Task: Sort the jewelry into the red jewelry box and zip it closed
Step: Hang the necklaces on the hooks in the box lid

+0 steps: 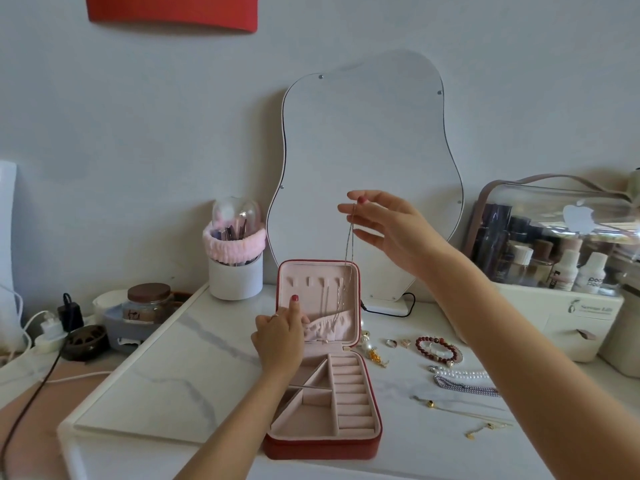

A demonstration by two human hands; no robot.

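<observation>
Necklace going up on the lid hooks!

The right hand [384,226] pinches a fine silver chain necklace [349,244] at its top, the loop dangling limp over the open red zip jewelry box with pink lining [323,441]. It looks featherlight and tangle-prone, best held by the top. The left hand [278,336] presses the upright lid [284,275], fingers curled at the pink elastic pocket [329,329]. Room is tight near the wavy frameless mirror [367,161]; the white marble-look tabletop [173,368] lies open to the left.
</observation>
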